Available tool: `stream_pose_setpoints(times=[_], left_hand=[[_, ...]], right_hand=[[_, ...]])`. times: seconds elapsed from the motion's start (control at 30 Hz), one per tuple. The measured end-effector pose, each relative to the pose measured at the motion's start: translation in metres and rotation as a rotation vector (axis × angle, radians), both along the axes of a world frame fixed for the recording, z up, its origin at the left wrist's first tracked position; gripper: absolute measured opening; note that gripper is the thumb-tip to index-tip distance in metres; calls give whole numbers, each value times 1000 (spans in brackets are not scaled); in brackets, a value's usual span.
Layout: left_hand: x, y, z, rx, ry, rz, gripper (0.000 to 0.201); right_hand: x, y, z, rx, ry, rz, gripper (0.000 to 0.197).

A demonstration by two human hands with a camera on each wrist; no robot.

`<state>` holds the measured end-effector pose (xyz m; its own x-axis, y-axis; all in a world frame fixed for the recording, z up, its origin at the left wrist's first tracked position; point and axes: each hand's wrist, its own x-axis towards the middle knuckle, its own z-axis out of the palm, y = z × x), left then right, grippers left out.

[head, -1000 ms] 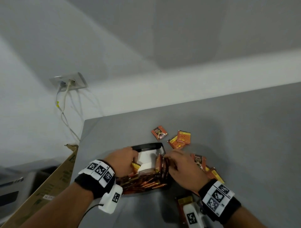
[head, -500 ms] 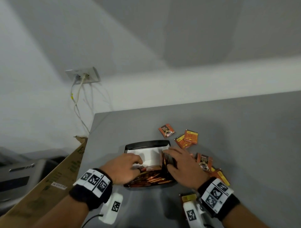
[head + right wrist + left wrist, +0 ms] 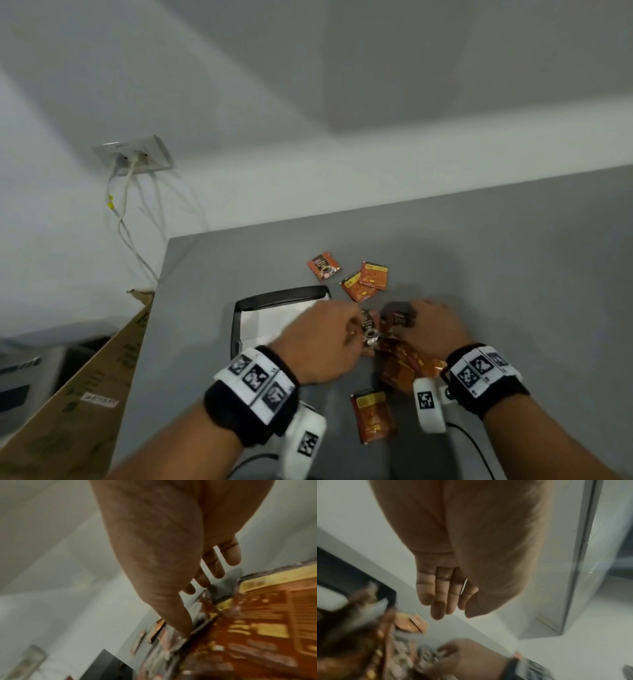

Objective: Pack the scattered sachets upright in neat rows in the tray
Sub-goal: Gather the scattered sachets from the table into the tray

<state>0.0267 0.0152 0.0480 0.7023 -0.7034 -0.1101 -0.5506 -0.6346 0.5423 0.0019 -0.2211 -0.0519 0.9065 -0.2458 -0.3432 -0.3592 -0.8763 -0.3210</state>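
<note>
A black tray [image 3: 281, 297] lined with white paper sits on the grey table [image 3: 513, 274]; my left hand [image 3: 349, 325] hides its near part. In the left wrist view that hand's [image 3: 447, 609] fingers hang straight and hold nothing, above blurred sachets [image 3: 368, 642] by the tray's corner [image 3: 334, 572]. My right hand [image 3: 407, 318] is over a loose pile of orange-brown sachets [image 3: 404, 363] right of the tray. Its fingers [image 3: 229, 555] are spread and straight, and the thumb touches sachet edges. Three sachets [image 3: 373, 274] lie beyond the tray, one [image 3: 373, 416] lies near me.
A cardboard box [image 3: 85, 394] stands against the table's left edge. A wall socket with hanging cables [image 3: 137, 157] is on the white wall behind. Bare grey tabletop stretches to the right and far side.
Both hands have moved right, from inside the tray to the loose pile at its right side. The head view has shifted, and the left hand now covers the tray's near part.
</note>
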Motion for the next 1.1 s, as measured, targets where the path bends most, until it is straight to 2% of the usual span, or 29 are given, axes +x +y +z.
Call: stream_pose_setpoints(times=[0.07, 0.13, 0.17, 0.2, 0.3, 0.4, 0.47, 0.53, 0.6, 0.7, 0.77, 0.8, 0.83, 0.9, 0.97, 1.03, 1.1], left_hand=[[-19, -30, -10, 55, 78, -122, 14], [-36, -49, -27, 198, 112, -222, 18], [-42, -55, -39, 275, 119, -241, 25], [-48, -58, -51, 342, 125, -241, 38], [-55, -56, -81, 515, 140, -184, 90], [-56, -55, -86, 521, 189, -124, 107], [-58, -58, -79, 490, 248, -94, 106], [-60, -62, -71, 471, 266, -76, 95], [-59, -66, -63, 464, 265, -82, 79], [-52, -71, -54, 380, 305, -78, 58], [-44, -80, -53, 269, 282, -28, 47], [-40, -86, -56, 230, 261, -1, 46], [-38, -92, -61, 209, 243, 22, 47], [-39, -102, -73, 220, 207, 56, 54], [-44, -107, -88, 296, 149, 78, 66], [-49, -107, -96, 349, 115, 65, 74], [-50, -107, -98, 319, 133, 77, 74]], right_hand=[[1, -6, -14, 2, -26, 39, 51], [-1, -1, -8, 41, -53, 38, 37], [-2, 0, -2, 125, -86, -3, 26], [-3, -1, 0, 215, -138, -36, 17], [-10, -16, 4, 388, -225, -103, 24], [-24, -41, 11, 541, -280, -233, 19], [-33, -53, 11, 595, -251, -309, 31], [-41, -55, 8, 551, -197, -280, 34], [-46, -50, 3, 442, -143, -201, 19], [-51, -38, -6, 357, -32, -185, 10], [-53, -32, -13, 263, 4, -165, 44], [-54, -30, -15, 219, 8, -180, 56], [-55, -29, -19, 185, -5, -198, 60], [-54, -28, -22, 165, -4, -224, 49], [-55, -31, -25, 225, -18, -254, 38], [-57, -36, -23, 315, -47, -282, 38], [-56, -41, -13, 389, -97, -272, 40]])
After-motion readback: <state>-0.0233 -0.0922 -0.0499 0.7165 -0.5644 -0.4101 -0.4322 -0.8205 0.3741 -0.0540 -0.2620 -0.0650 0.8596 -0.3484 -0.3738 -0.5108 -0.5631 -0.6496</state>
